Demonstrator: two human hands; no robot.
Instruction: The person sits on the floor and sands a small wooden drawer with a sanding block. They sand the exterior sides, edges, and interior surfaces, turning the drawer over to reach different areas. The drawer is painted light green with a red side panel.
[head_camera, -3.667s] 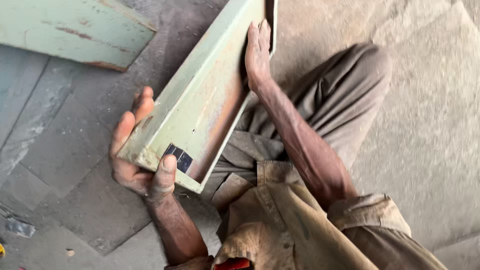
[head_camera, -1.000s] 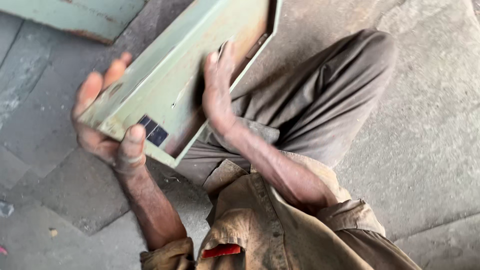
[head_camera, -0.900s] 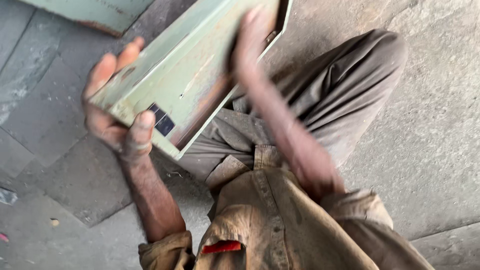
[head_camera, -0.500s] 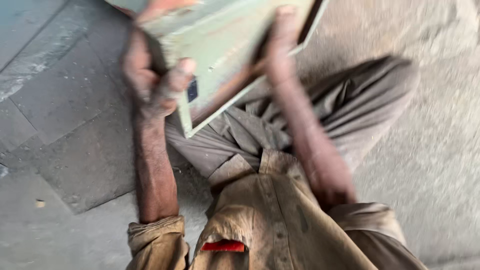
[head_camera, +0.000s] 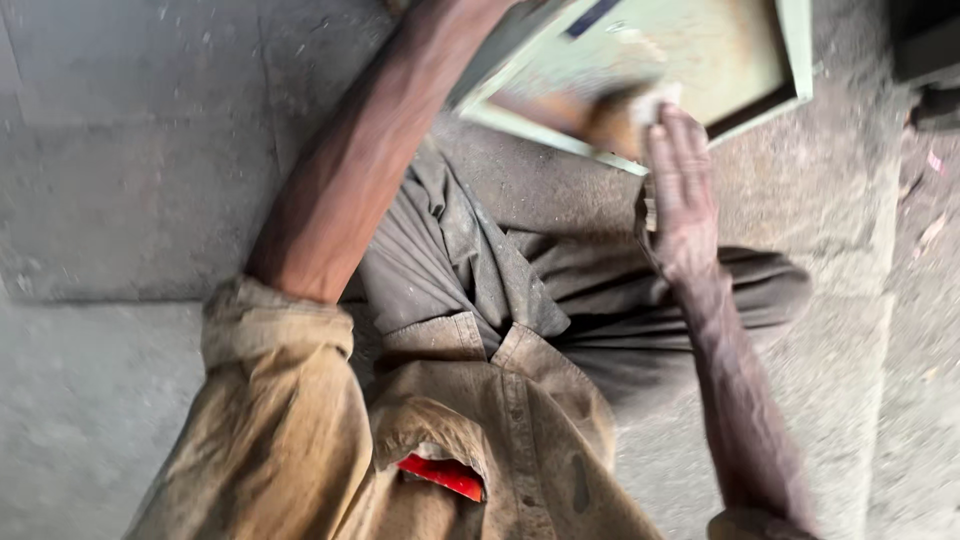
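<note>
Head view: right hand (head_camera: 680, 190) flat, fingers closed on a small pale pad rubbing the rusty face of the pale-green metal panel (head_camera: 700, 55) just above it over the lap, left hand out of frame, grip unknowable.

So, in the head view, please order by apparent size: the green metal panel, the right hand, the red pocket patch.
1. Green panel, largest, though cut off by the top edge.
2. Right hand, clearly smaller; it is nearer to the camera, so its true share is unsure.
3. Red patch, smallest.
</note>
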